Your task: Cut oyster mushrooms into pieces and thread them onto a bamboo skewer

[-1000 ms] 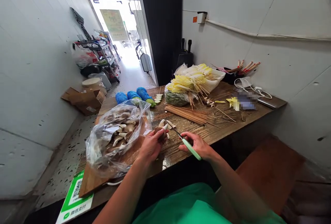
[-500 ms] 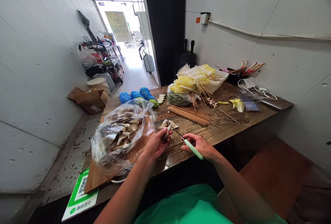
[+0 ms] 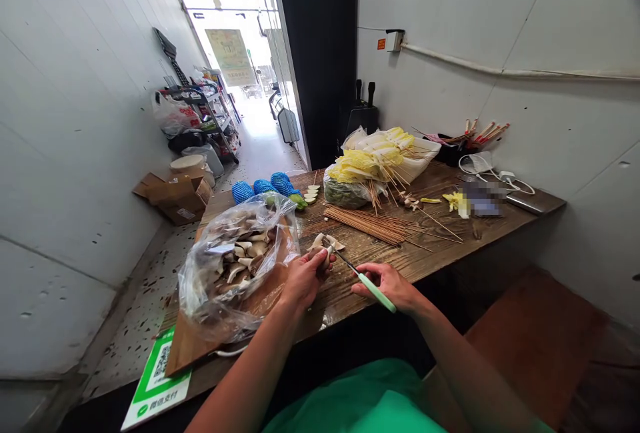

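Between the thumb and fingers of my left hand (image 3: 305, 279) is a mushroom (image 3: 320, 258), its brownish cap showing. My right hand (image 3: 385, 285) is closed on a small knife (image 3: 376, 291) with a pale green handle. The knife's thin blade points up and left, its tip at the mushroom; whether it cuts in, I cannot tell. Pale mushroom pieces (image 3: 336, 242) lie on the table just beyond my left hand. To the left, a clear plastic bag (image 3: 200, 306) holds many mushrooms (image 3: 245, 259) on a brown board (image 3: 180, 353).
Bamboo skewers (image 3: 367, 223) lie beyond my hands. Behind them are skewered yellow cabbage leaves (image 3: 360, 165) in bags. Blue-netted vegetables (image 3: 264, 186) sit at the far left edge. On the right are yellow scraps (image 3: 455, 202) and a white cable (image 3: 520, 183). A green QR sign (image 3: 160, 386) is at the near left.
The mushroom has turned in my left hand, so its brown cap shows more. My right hand and the knife have shifted slightly right and down. The view has tilted a little.
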### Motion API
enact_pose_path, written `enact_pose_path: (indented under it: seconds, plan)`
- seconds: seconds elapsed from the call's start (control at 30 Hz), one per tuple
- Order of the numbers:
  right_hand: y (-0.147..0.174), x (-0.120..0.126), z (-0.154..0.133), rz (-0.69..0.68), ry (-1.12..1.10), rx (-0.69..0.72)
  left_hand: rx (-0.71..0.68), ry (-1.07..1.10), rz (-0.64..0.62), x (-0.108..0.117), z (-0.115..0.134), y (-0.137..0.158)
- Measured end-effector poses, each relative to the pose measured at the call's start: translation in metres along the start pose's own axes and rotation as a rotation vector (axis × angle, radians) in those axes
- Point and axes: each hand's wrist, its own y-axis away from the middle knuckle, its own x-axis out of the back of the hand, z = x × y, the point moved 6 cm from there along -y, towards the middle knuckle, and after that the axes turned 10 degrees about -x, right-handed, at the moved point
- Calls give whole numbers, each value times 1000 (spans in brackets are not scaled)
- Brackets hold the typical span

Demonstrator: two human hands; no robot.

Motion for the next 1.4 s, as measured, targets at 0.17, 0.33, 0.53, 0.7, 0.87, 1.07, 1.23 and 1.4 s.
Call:
enact_pose_path:
  seconds: [0.17, 0.33, 0.53, 0.7, 0.87, 1.07, 1.23, 1.4]
  plan:
    - [0, 7, 1, 21, -73, -29, -24, -56, -17, -12, -2, -14]
    - [-15, 32, 19, 247, 14, -17, -262, -369, 60, -5, 14, -28]
    - [-35, 47, 25, 361, 713, -91, -431, -750, -81, 4, 26, -25]
    - [-50, 43, 9, 362, 909, -106, -238, -405, -111, 5, 15, -25]
    - [-58, 40, -8, 367, 991, -107, -118, -169, 60, 15, 4, -28]
    - [-49, 22, -32, 462, 897, 31, -160, -68, 128, 13, -3, -25]
    - [-47, -6, -43, 353, 302, 320, -105, 47, 85, -1, -6, -12]
    - [-57, -11, -33, 257, 106, 244, -138, -69, 52, -1, -2, -5]
